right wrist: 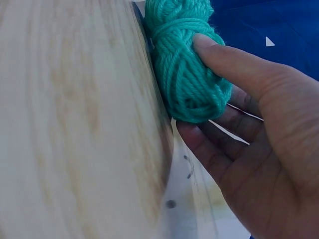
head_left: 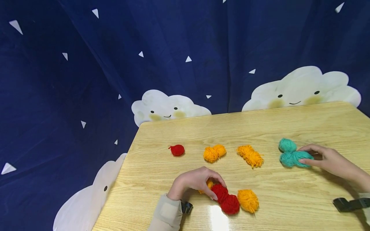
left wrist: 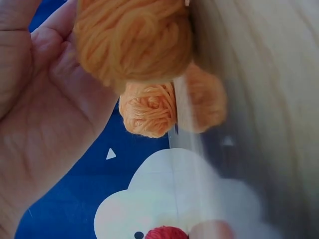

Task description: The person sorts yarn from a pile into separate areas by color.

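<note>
My left hand (head_left: 199,181) curves over the end of a red yarn skein (head_left: 229,204), thumb on one side and fingers on the other. Beneath this hand an orange yarn ball (head_left: 209,184) is partly hidden; close to the palm, orange yarn (left wrist: 134,42) fills the top of the left wrist view. Another orange yarn ball (head_left: 248,201) lies against the red skein's right. At the right, my right hand (head_left: 329,158) pinches a teal yarn skein (head_left: 293,159) between thumb and fingers. A small teal yarn ball (head_left: 287,145) sits just behind that skein.
Along the middle of the wooden table (head_left: 162,179) lie a small red yarn ball (head_left: 177,150), an orange skein (head_left: 214,153) and a looser orange skein (head_left: 250,156). A dark blue curtain (head_left: 173,38) with white clouds hangs behind the table's far edge.
</note>
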{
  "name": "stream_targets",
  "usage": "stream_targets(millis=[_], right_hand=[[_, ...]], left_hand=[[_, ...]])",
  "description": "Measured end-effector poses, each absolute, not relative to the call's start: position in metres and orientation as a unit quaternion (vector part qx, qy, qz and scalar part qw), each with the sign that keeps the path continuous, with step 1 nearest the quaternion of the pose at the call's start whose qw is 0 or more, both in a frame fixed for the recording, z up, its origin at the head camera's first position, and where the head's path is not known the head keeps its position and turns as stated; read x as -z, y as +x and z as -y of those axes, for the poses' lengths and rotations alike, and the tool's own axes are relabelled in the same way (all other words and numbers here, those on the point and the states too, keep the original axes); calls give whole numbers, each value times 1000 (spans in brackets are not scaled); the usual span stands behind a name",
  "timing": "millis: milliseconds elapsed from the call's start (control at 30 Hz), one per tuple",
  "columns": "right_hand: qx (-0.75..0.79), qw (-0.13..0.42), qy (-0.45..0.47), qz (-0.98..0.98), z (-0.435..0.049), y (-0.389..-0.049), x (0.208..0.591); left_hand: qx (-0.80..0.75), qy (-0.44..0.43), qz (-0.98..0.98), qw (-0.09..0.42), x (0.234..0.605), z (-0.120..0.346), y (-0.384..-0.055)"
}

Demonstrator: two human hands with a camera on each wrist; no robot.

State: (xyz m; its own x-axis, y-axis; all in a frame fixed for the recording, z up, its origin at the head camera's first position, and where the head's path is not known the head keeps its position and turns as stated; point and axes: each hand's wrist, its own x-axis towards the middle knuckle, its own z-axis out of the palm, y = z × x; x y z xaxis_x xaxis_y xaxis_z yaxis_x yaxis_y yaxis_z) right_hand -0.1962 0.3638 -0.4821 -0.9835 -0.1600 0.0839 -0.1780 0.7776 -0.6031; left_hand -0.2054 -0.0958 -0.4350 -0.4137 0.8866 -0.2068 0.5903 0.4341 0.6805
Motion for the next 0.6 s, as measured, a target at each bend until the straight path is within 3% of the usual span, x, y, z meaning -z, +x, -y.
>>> stream_targets(millis=[600], right_hand=[[-323, 11, 88, 942, -364, -197, 484]], left_hand=[[-346, 433, -767, 323, 438, 99, -208]])
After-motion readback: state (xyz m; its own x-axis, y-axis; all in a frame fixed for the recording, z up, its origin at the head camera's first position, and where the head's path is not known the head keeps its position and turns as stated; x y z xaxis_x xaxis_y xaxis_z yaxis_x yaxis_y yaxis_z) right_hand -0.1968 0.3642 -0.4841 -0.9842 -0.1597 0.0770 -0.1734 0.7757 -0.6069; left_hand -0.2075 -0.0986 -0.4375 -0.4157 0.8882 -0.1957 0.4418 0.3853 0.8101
